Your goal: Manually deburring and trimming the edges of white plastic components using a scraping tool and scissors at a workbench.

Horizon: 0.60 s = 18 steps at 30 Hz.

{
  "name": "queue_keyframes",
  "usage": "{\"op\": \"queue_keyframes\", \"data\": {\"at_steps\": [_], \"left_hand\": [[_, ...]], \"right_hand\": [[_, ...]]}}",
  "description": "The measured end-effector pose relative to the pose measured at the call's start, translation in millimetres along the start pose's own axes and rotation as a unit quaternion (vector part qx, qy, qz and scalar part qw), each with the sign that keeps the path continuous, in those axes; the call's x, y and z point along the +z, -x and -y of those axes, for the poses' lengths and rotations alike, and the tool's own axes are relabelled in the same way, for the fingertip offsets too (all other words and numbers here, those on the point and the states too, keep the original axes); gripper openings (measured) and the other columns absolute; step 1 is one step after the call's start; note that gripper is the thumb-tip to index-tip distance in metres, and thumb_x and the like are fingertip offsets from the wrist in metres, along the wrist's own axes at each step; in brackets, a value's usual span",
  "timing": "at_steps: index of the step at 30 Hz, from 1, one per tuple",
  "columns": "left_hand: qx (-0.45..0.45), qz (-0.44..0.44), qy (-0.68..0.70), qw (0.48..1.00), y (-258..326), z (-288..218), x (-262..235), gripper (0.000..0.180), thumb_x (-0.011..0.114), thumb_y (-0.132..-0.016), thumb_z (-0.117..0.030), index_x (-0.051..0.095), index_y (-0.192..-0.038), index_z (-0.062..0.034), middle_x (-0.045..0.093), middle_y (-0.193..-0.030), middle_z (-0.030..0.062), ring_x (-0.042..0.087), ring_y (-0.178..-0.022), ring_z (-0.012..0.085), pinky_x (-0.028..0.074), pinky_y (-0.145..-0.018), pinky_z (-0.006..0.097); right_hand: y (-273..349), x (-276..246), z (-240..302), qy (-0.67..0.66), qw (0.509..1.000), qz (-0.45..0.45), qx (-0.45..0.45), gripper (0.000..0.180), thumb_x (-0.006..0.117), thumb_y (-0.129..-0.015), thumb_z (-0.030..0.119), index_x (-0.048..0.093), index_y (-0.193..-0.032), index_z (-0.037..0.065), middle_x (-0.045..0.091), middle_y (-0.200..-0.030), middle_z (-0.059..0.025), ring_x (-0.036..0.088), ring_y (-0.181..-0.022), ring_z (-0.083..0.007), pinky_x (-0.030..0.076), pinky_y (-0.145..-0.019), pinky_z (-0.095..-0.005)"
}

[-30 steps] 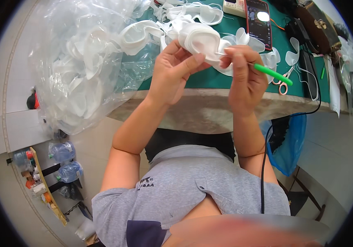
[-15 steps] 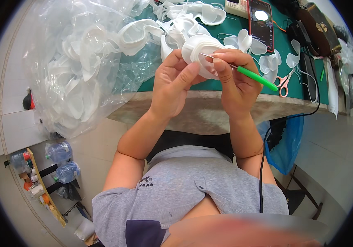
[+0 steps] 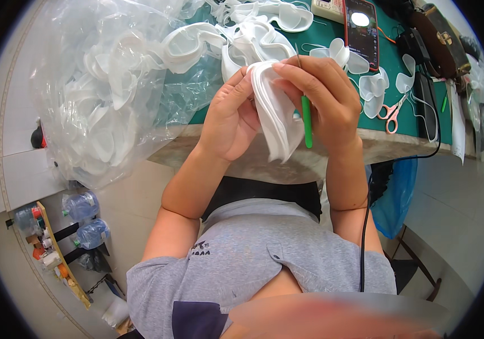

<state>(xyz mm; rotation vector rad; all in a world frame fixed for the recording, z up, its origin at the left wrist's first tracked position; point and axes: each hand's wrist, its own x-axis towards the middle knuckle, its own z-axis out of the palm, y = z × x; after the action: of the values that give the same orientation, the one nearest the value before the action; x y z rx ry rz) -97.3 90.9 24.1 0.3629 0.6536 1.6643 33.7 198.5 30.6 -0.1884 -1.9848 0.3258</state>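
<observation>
Above the table's near edge I hold a white, soft-looking, goggle-shaped piece (image 3: 273, 107) with layered edges, turned side-on so it hangs down between my hands. My left hand (image 3: 229, 116) is closed on its left side, thumb near the top. At the upper right edge, the fingertips of my right hand (image 3: 329, 93) pinch the same piece. That hand also keeps a green-handled pick (image 3: 307, 124), its handle pointing down and its thin metal shaft rising past the fingers. Just beyond my hands lie more white goggle-shaped pieces (image 3: 194, 48).
A big clear plastic bag (image 3: 112, 107) of white pieces covers the left. On the green mat (image 3: 324, 42) to the right are a phone (image 3: 361, 34), pink-handled scissors (image 3: 390, 116) and a black cable (image 3: 422, 153). A blue bag (image 3: 397, 198) hangs below the table edge.
The white piece has turned from facing up to hanging edge-on. My right hand has swung the green handle from pointing right to pointing down, and its fingers now pinch the piece's edge.
</observation>
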Motion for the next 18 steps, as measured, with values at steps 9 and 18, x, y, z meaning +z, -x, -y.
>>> {"op": "queue_keyframes", "data": {"at_steps": [9,18], "left_hand": [[-0.078,0.015,0.079,0.994,1,-3,3,0.029,0.043,-0.100,-0.020,0.049,-0.120,0.0004,0.062,-0.107,0.0101,0.062,-0.098,0.0175,0.052,-0.089,0.033],[-0.097,0.023,0.092,0.991,-2,0,-1,0.032,0.043,-0.100,-0.022,0.049,-0.122,-0.0001,0.061,-0.112,0.0109,0.062,-0.100,0.0195,0.051,-0.090,0.035]], "right_hand": [[-1,2,-8,0.051,0.995,0.032,-0.085,0.039,0.072,-0.059,0.007,0.068,-0.097,0.000,0.062,-0.084,-0.0095,0.060,-0.070,-0.0229,0.049,-0.059,-0.0294],[1,-4,-12,0.044,0.995,0.028,-0.090,0.036,0.073,-0.060,0.003,0.068,-0.096,0.000,0.062,-0.082,-0.0093,0.060,-0.068,-0.0218,0.049,-0.057,-0.0287]]}}
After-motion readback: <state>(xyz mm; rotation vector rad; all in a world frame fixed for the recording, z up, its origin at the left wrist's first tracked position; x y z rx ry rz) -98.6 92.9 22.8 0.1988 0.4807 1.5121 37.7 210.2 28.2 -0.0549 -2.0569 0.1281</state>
